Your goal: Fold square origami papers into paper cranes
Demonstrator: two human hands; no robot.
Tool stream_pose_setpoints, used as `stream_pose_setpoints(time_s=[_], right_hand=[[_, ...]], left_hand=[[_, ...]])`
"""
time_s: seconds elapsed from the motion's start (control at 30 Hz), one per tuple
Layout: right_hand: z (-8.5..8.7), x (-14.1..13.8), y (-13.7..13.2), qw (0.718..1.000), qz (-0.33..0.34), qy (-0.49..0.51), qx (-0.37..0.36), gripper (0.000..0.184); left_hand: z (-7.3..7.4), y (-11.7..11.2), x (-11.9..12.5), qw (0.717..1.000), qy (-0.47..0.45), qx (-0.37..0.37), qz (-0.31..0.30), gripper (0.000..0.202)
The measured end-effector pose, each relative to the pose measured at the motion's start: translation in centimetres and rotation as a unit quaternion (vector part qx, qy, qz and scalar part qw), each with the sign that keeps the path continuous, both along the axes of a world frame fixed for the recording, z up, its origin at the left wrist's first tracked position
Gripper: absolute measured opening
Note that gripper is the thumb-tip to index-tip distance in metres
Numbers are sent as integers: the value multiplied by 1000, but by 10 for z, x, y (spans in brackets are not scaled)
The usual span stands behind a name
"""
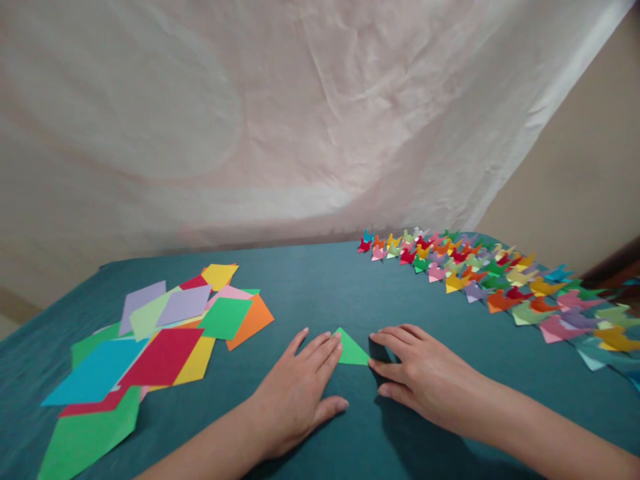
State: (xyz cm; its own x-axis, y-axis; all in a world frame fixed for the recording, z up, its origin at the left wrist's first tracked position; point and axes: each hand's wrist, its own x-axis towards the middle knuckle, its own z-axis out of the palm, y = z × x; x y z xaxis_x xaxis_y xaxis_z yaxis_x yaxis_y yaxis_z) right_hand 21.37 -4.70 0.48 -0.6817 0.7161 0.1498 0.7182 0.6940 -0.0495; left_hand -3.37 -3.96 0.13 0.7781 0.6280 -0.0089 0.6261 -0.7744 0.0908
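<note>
A small green paper, folded into a triangle, lies flat on the teal tablecloth in front of me. My left hand rests palm down with fingers stretched out, its fingertips pressing the triangle's left edge. My right hand lies flat to the right, fingers extended, with the fingertips touching the triangle's right corner. Neither hand grips anything.
A loose pile of coloured paper squares spreads over the left of the table. Several rows of small folded paper figures in many colours run along the right side to the edge. A wrinkled pale cloth hangs behind the table.
</note>
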Motion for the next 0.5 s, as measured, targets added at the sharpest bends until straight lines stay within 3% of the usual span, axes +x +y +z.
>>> stream_pose_setpoints(time_s=[0.3, 0.5], right_hand=[[10, -1, -4, 1000, -8, -12, -3, 14], [-3, -13, -4, 998, 26, 38, 45, 34]], left_hand=[[-1, 2, 0, 1000, -1, 6, -3, 61], [0, 3, -1, 1000, 0, 5, -6, 63]])
